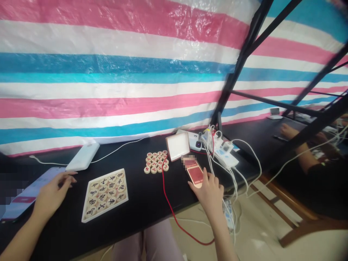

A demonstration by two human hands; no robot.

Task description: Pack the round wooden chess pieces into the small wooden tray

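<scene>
A smartphone (196,175) with a red screen lies near the right part of the black table. My right hand (210,190) spans its lower end, thumb at one edge and index finger at the other. My left hand (56,188) rests over the table, fingers loosely bent and holding nothing, beside a larger lit screen device (40,186). A white power bank (83,156) sits just beyond those fingers. Between my hands is a white tray (84,217) of Chinese chess pieces (102,197) with black characters. Red-marked chess pieces (154,164) stand in rows farther back.
An open-topped white box or lid (178,146) leans behind the pieces. White cables and a power strip (227,156) crowd the right, and a red cable (171,206) hangs over the front edge. Black metal frame bars (233,72) rise there. Another person's arm (301,148) rests beyond.
</scene>
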